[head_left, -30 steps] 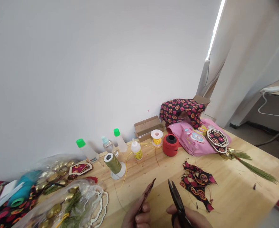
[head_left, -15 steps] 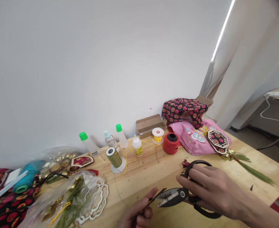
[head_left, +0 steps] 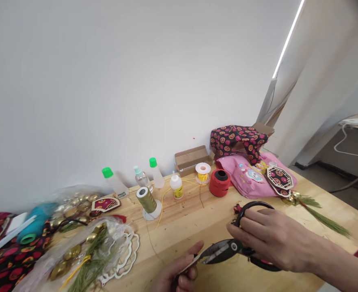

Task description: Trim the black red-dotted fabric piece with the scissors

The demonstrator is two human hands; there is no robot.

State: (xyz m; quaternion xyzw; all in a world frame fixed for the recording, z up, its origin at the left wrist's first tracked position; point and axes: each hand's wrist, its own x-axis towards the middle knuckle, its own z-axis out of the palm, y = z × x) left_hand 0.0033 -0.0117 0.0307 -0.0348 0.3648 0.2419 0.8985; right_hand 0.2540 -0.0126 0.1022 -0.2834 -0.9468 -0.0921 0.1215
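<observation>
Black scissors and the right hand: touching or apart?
Touching: the head view shows the right hand closed around the handles of the black scissors.

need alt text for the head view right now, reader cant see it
A person's right-hand grip holds black scissors close to a thin piece in the left-hand grip, over a wooden table. Behind are spools and bottles, with a pink bag and patterned cloth farther right.

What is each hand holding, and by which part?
The right hand holds the scissors by their black handles; the left hand grips a thin piece, seen edge-on, by the part away from the blades.
</observation>
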